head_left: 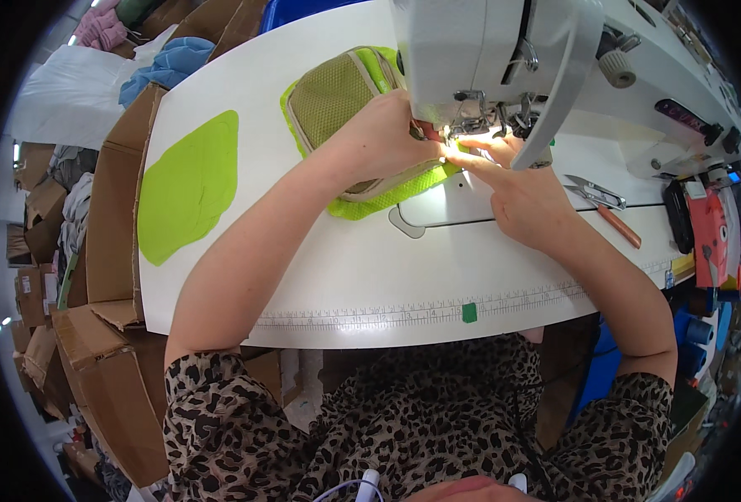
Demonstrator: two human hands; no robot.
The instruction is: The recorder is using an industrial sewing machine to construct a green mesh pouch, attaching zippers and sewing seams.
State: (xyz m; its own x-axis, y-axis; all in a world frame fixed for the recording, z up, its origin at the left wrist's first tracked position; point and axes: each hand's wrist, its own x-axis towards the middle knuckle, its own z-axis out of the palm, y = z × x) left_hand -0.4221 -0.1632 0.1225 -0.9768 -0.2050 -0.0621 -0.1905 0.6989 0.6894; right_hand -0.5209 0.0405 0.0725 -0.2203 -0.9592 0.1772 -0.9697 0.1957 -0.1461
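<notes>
The table [345,280] bears a pouch [330,94] beneath left hand [394,140].

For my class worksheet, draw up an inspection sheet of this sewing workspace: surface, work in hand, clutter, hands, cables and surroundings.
Surface: smooth white tabletop; printed ruler scale along the near edge, small green square patch on it.
Work in hand: olive-tan mesh fabric piece with lime-green edging at the white sewing machine; flat lime-green fabric pieces lie to its left.
Clutter: silver metal snips and a copper-coloured handle at right.
Hands: left hand on the mesh piece; right hand has its fingertips by the lit needle area; full grip hidden.
Cables: thin pale cord near the person's collar.
Surroundings: brown cardboard boxes left of the table; crumpled blue cloth at upper left.
</notes>
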